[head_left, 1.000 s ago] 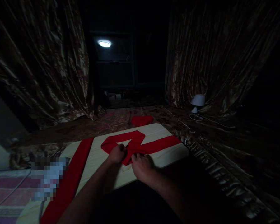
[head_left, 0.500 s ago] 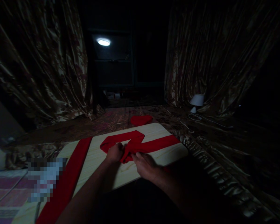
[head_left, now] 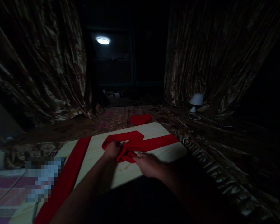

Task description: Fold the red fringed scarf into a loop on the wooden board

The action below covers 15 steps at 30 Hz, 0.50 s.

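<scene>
A long red fabric strip (head_left: pixel 157 143) lies across a pale wood-grain board (head_left: pixel 93 169), with a loop and a bunched, crossed part near the middle. My left hand (head_left: pixel 112 150) is closed on the left side of that bunched part. With fingers pinched together, my right hand (head_left: pixel 146 164) grips the cloth at its right side. Both hands are just above the board, a short gap apart. Another length of red fabric (head_left: pixel 67 179) runs over the board at the left, beside my left forearm.
Beyond the board lies a folded red cloth (head_left: pixel 141 119) on a patterned cover. A small white lamp (head_left: pixel 196 100) with a loose cord stands at the right. Long patterned curtains (head_left: pixel 60 77) hang on both sides. A blurred-out item (head_left: pixel 45 179) rests at the board's left.
My hands have drawn slightly apart, the left one moving left and up. The bunched fabric between them is stretched wider and the loop's left end looks smaller.
</scene>
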Each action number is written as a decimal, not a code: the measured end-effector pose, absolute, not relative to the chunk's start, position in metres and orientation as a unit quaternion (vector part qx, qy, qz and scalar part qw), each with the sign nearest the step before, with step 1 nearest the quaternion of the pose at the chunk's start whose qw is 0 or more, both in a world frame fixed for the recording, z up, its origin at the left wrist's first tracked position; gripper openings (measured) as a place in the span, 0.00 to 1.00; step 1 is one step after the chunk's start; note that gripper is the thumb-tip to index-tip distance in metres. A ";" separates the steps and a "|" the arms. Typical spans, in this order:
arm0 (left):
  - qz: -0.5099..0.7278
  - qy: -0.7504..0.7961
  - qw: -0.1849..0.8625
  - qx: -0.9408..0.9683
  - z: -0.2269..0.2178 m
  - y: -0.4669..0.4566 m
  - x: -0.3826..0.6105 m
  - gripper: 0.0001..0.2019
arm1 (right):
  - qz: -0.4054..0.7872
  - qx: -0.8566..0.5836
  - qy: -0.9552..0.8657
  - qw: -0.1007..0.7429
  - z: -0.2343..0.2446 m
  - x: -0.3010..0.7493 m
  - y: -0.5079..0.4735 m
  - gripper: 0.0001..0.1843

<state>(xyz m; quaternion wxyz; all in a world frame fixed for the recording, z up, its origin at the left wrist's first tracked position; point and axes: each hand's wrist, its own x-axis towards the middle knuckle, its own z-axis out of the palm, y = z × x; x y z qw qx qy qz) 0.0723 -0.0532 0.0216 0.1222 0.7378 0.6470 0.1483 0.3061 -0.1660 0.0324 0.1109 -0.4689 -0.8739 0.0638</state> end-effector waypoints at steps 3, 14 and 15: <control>0.140 0.636 0.141 0.745 0.020 -0.054 0.070 0.14 | 0.052 -0.424 -0.903 0.052 0.035 0.310 -0.170 0.18; 0.159 0.594 0.191 0.765 0.017 -0.059 0.061 0.12 | 0.094 -0.387 -0.917 0.014 0.058 0.316 -0.165 0.14; 0.169 0.595 0.195 0.761 0.016 -0.060 0.059 0.12 | 0.106 -0.398 -0.911 0.023 0.057 0.316 -0.163 0.16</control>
